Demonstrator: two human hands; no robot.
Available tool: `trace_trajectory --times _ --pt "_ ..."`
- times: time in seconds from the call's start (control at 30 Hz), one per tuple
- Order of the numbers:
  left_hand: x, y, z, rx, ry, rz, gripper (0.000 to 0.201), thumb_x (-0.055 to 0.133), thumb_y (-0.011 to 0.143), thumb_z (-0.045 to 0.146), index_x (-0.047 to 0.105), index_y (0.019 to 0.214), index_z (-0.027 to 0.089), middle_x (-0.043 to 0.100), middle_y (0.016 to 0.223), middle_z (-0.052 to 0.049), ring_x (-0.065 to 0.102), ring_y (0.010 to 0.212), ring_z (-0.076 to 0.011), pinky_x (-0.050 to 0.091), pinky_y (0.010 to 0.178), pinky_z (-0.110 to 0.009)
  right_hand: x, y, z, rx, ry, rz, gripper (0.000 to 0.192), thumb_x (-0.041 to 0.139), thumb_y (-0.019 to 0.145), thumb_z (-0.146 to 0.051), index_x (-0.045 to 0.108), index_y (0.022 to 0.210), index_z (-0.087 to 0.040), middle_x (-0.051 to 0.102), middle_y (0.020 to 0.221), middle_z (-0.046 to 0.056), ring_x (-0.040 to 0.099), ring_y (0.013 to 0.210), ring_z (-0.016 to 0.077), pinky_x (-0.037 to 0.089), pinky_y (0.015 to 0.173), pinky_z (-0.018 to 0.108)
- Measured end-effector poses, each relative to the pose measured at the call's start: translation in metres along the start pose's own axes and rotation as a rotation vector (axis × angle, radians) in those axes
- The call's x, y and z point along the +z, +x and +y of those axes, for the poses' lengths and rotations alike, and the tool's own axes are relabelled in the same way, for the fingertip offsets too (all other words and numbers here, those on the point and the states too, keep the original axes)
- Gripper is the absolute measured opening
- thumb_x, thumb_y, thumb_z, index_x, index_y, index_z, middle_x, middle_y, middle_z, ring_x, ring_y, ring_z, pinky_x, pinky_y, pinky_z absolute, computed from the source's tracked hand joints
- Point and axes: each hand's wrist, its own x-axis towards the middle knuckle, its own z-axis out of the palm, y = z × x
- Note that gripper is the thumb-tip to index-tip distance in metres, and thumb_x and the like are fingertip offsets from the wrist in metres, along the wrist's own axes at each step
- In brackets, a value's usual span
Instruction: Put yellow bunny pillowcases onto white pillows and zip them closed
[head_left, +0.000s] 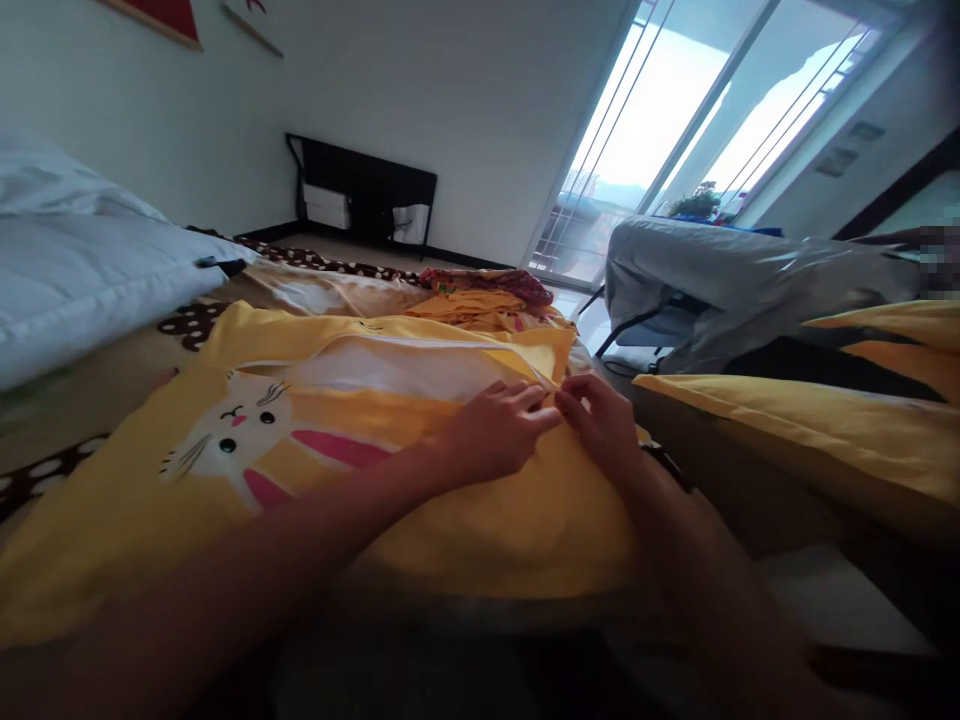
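1. On my feed, a yellow pillow cover (480, 535) lies over patterned bedding (201, 322), its right end at the fingers (517, 392); a white, pink-eared rabbit (251, 430) decorates it.
2. Across it, a long slit (397, 370) gapes, white inside.
3. My left hand (495, 430) and right hand (606, 420) pinch the slit's right end.

Has the cushion cover (330, 450) on bedding (127, 365) in front, a cloth heap (487, 298) behind (at twelve o'clock), a pillow (82, 285) at ten, a window (652, 140) at one.
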Motion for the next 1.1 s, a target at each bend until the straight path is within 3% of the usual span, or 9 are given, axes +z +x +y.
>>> trace_trajectory --times 0.1,0.27,0.37,0.47,0.57,0.63,0.73,0.87,1.1 --pt "-0.006 -0.005 0.007 0.031 0.035 -0.006 0.021 0.048 0.087 0.023 0.066 0.081 0.014 0.063 0.098 -0.011 0.057 0.098 -0.0242 0.042 0.088 -0.039 0.007 -0.002 -0.006 -0.031 -0.012 0.035 0.017 0.057 0.084 -0.033 0.053 0.072 -0.021 0.055 0.067 -0.001 0.049 0.064 0.0136 0.04 0.061 0.027" --pt "-0.003 -0.003 -0.001 -0.277 -0.376 -0.097 0.022 0.05 0.083 0.022 0.068 0.073 0.016 0.067 0.075 -0.003 0.06 0.072 -0.0153 0.043 0.07 -0.027 0.006 -0.002 -0.011 -0.01 0.017 -0.009 0.014 0.058 0.082 -0.032 0.055 0.072 -0.021 0.056 0.067 -0.001 0.049 0.063 0.0137 0.04 0.061 0.027" --pt "0.002 -0.003 -0.005 -0.463 -0.479 0.002 0.017 0.052 0.082 0.024 0.066 0.076 0.016 0.065 0.067 -0.001 0.058 0.064 -0.0138 0.039 0.06 -0.025 0.003 -0.001 -0.017 -0.02 0.035 -0.027 0.014 0.059 0.082 -0.031 0.057 0.073 -0.021 0.056 0.067 -0.001 0.049 0.063 0.0134 0.04 0.06 0.027" --pt "0.002 -0.002 -0.004 -0.567 -0.491 0.109 0.021 0.057 0.082 0.03 0.061 0.097 0.016 0.065 0.067 0.0 0.056 0.061 -0.014 0.035 0.055 -0.023 0.002 -0.001 -0.023 -0.038 0.043 -0.036 0.015 0.059 0.083 -0.032 0.056 0.073 -0.021 0.056 0.067 -0.001 0.049 0.062 0.0135 0.04 0.06 0.027" --pt "-0.002 -0.001 0.0 -0.567 -0.5 0.094 0.028 0.061 0.081 0.037 0.059 0.101 0.017 0.066 0.07 -0.001 0.058 0.062 -0.0146 0.036 0.055 -0.023 0.002 0.001 -0.03 -0.048 0.04 -0.054 0.018 0.058 0.084 -0.035 0.056 0.073 -0.021 0.055 0.068 0.0 0.049 0.063 0.0144 0.04 0.06 0.028" --pt "-0.005 0.001 0.0 -0.534 -0.501 0.077 0.02 0.058 0.084 0.036 0.063 0.089 0.017 0.067 0.07 -0.001 0.058 0.063 -0.0141 0.037 0.057 -0.023 0.003 0.003 -0.034 -0.059 0.036 -0.061 0.02 0.057 0.085 -0.038 0.055 0.073 -0.022 0.055 0.068 0.001 0.049 0.065 0.0153 0.04 0.061 0.029" --pt "-0.005 0.001 -0.002 -0.486 -0.475 0.121 0.025 0.052 0.088 0.034 0.066 0.077 0.017 0.067 0.069 -0.001 0.058 0.064 -0.0137 0.038 0.06 -0.023 0.002 0.008 -0.038 -0.078 0.027 -0.062 0.024 0.056 0.086 -0.042 0.054 0.073 -0.022 0.055 0.067 0.001 0.049 0.065 0.0156 0.04 0.061 0.029" --pt "-0.004 -0.002 -0.006 -0.408 -0.491 0.162 0.024 0.047 0.09 0.026 0.067 0.083 0.017 0.068 0.078 -0.002 0.059 0.072 -0.0138 0.04 0.066 -0.023 -0.003 0.011 -0.039 -0.093 0.013 -0.108 0.025 0.055 0.087 -0.043 0.054 0.073 -0.022 0.054 0.066 0.001 0.048 0.063 0.015 0.039 0.06 0.028" --pt "-0.006 -0.004 -0.003 -0.452 -0.593 0.125 0.013 0.056 0.083 0.026 0.065 0.085 0.017 0.066 0.07 0.001 0.058 0.066 -0.0123 0.039 0.06 -0.021 -0.001 0.008 -0.038 -0.124 0.008 -0.087 0.02 0.055 0.087 -0.037 0.054 0.074 -0.022 0.054 0.067 0.0 0.048 0.064 0.015 0.039 0.061 0.028"
